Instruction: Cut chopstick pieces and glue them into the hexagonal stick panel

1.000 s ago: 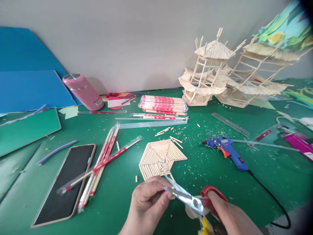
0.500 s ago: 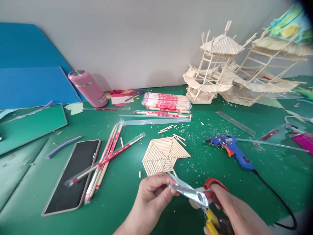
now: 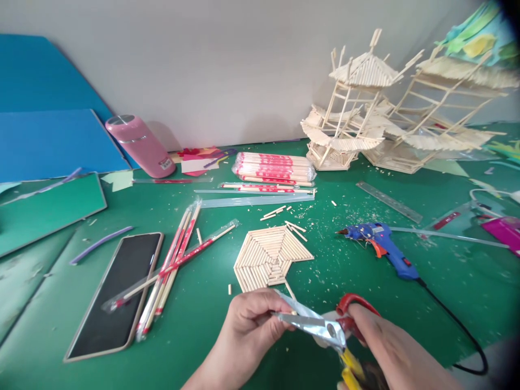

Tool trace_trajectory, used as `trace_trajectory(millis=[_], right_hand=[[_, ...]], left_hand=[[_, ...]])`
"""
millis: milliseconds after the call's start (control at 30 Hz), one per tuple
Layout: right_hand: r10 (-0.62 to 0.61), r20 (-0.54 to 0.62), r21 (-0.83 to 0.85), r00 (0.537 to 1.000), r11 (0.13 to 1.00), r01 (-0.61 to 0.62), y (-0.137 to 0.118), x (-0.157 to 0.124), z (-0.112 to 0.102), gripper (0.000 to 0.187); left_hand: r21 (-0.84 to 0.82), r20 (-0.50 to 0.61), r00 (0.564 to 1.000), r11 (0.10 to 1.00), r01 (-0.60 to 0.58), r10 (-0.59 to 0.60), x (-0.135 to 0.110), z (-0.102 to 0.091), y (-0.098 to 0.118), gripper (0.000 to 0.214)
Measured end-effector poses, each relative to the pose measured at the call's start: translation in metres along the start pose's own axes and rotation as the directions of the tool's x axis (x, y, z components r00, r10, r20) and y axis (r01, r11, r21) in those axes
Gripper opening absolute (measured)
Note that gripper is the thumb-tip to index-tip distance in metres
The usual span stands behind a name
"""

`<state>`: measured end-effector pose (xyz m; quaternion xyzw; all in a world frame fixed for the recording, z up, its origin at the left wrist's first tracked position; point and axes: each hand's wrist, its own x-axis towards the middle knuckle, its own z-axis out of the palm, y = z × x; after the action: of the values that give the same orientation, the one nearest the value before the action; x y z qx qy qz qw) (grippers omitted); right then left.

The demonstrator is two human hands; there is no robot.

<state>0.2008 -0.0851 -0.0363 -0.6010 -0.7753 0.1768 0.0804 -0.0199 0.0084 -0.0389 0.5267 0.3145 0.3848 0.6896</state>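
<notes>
My left hand [image 3: 252, 331] is closed in a pinch at the lower middle, just in front of the flat spiral panel of wooden sticks [image 3: 260, 257]. A tiny pale end of a wooden stick [image 3: 293, 312] shows at its fingertips; the rest is hidden. My right hand [image 3: 396, 346] is wrapped round the scissors [image 3: 331, 329], whose grips are red and yellow. Their blades stand apart, pointing left, with the stick end between them and the lower blade against my left fingertips. Several cut sticks [image 3: 274, 213] lie behind the panel.
A blue glue gun [image 3: 379, 241] with a black cord lies to the right. Wrapped chopsticks [image 3: 174, 260] cross a phone [image 3: 114, 295] on the left. Behind are a chopstick bundle [image 3: 274, 167], a pink bottle [image 3: 140, 145] and a stick-built pavilion model [image 3: 349, 108].
The scissors have shifted slightly left, and their lower blade reaches further along my left fingertips. My left hand keeps its pinch. The whole view has drifted a little.
</notes>
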Motion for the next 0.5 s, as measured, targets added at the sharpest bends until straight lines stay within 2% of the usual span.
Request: trace_trajectory(millis=[267, 367, 500], right_hand=[[0.028, -0.065, -0.028, 0.997, 0.999, -0.03, -0.0056, 0.0046, -0.0021, 0.035], [0.018, -0.064, -0.015, 0.998, 1.0, -0.019, -0.0043, 0.0026, -0.0011, 0.034], [0.067, 0.012, 0.07, 0.998, 0.995, -0.068, -0.0047, 0.003, -0.0021, 0.037]], left_hand=[[0.024, 0.031, 0.999, 0.999, -0.032, 0.031, -0.0018, -0.0009, -0.0011, 0.007], [0.006, 0.034, 0.999, 1.0, -0.019, 0.019, -0.002, -0.0005, -0.0007, 0.006], [-0.014, 0.047, 0.997, 0.998, 0.066, -0.065, -0.0018, 0.0013, -0.0017, 0.01]])
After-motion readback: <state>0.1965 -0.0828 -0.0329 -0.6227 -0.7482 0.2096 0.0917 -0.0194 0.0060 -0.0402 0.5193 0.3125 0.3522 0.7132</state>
